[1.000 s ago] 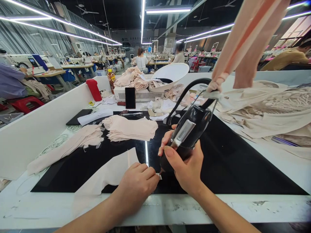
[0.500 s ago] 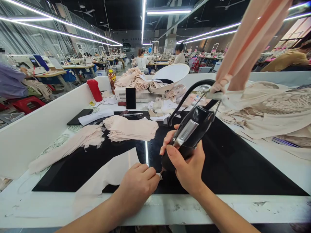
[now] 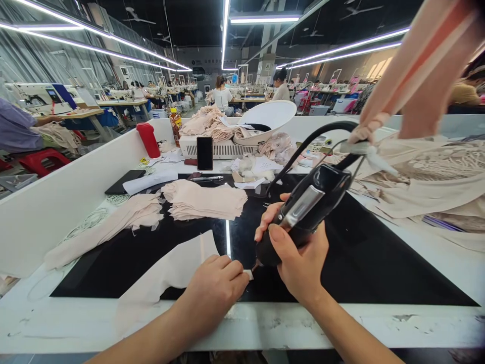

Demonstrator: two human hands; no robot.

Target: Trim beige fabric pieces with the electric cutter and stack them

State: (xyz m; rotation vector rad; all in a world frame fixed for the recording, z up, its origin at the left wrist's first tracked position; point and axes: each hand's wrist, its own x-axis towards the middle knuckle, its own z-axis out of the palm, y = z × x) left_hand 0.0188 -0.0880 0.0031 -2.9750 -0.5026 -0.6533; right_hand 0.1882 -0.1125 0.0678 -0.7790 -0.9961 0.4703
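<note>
My right hand (image 3: 299, 258) is wrapped round a black handheld tool (image 3: 308, 207) with a silver clip, its tip pointing down at the black work surface (image 3: 359, 253). A black cord (image 3: 306, 144) loops up from the tool to a pink strap (image 3: 413, 76) hanging from above. My left hand (image 3: 214, 290) is closed in a pinch on the corner of a pale pink fabric piece (image 3: 166, 273), and a small white tab (image 3: 248, 274) shows at my fingertips, right beside the tool tip.
A stack of pink fabric pieces (image 3: 204, 199) and a longer pile (image 3: 109, 225) lie further back. A phone (image 3: 204, 152), pen (image 3: 206, 178), red bottle (image 3: 147, 140), white basket (image 3: 217, 146) and beige garments (image 3: 424, 177) crowd the table. People sit at sewing machines beyond.
My right hand and the tool have shifted slightly right and tilted lower. My left hand keeps its pinch in the same place.
</note>
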